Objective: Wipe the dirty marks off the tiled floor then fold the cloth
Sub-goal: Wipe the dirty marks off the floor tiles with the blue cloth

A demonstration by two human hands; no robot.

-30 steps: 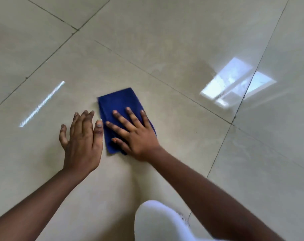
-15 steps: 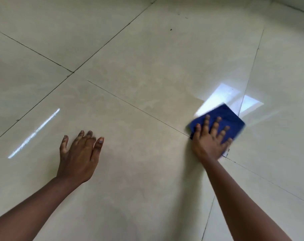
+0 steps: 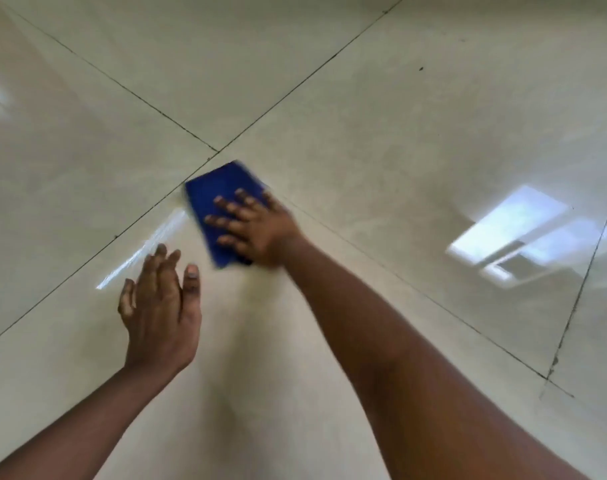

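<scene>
A folded dark blue cloth [image 3: 219, 195] lies flat on the glossy cream tiled floor [image 3: 381, 133], just below the crossing of two grout lines. My right hand [image 3: 257, 226] presses down on the cloth's near half with fingers spread, pointing left; the cloth is motion-blurred. My left hand [image 3: 160, 310] rests palm down on the tile to the lower left of the cloth, fingers together, holding nothing. A few small dark specks [image 3: 421, 68] show on the far tile at the upper right.
Dark grout lines cross at the centre [image 3: 218, 152] and another joint runs at the right [image 3: 546, 377]. A bright window reflection [image 3: 513, 233] glares on the right tile, and a thin light streak [image 3: 142, 249] lies left of the cloth.
My right hand has slid the cloth from the right-hand tile joint back leftward to the grout crossing near my left hand. The view has shifted with it.
</scene>
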